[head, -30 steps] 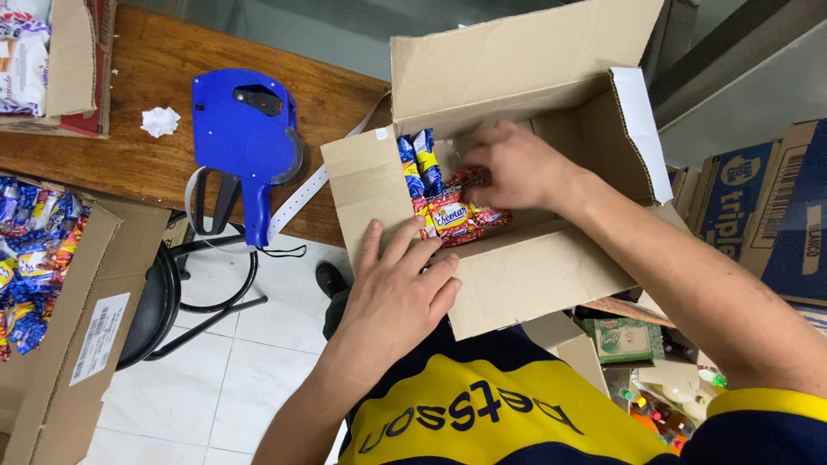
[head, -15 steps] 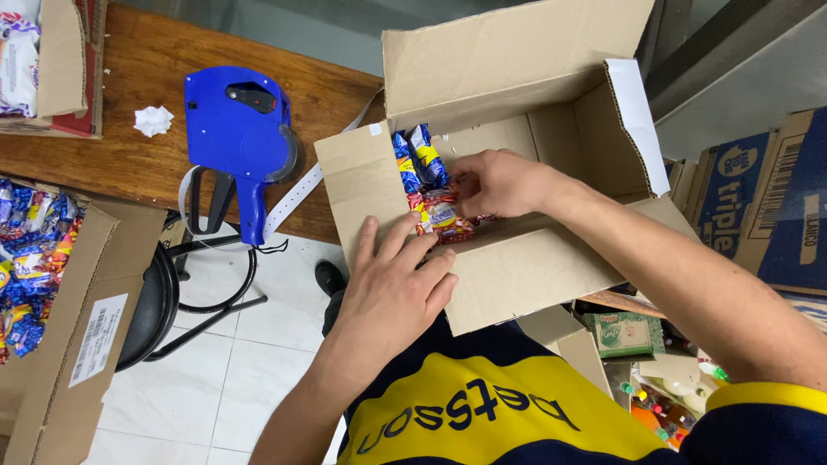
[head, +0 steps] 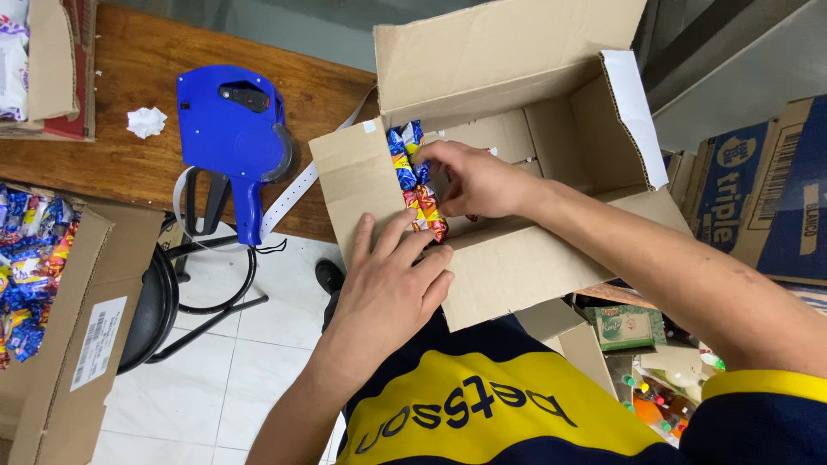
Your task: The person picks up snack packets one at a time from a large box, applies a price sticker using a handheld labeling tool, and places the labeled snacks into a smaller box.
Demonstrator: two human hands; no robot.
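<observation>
An open brown corrugated cardboard box (head: 551,258) rests against the person's lap, its flaps folded outward. The left hand (head: 388,288) lies flat and open on the box's near wall, fingers spread, the fingertips reaching the rim beside a row of small glossy sweet packets in blue, yellow, red and orange (head: 415,181) that stand packed against the box's left inner wall. The right hand (head: 478,176) is inside the box with its fingers curled against these packets; whether it actually pinches one cannot be told.

Beyond the box, on the dark wooden counter (head: 129,172), lies a blue plastic price-label gun (head: 233,138) with a white paper strip trailing toward the box, and further left a crumpled white paper scrap (head: 146,121). At the far left, another cardboard box full of similar colourful packets (head: 34,275) stands well apart, above the white tiled floor (head: 215,379).
</observation>
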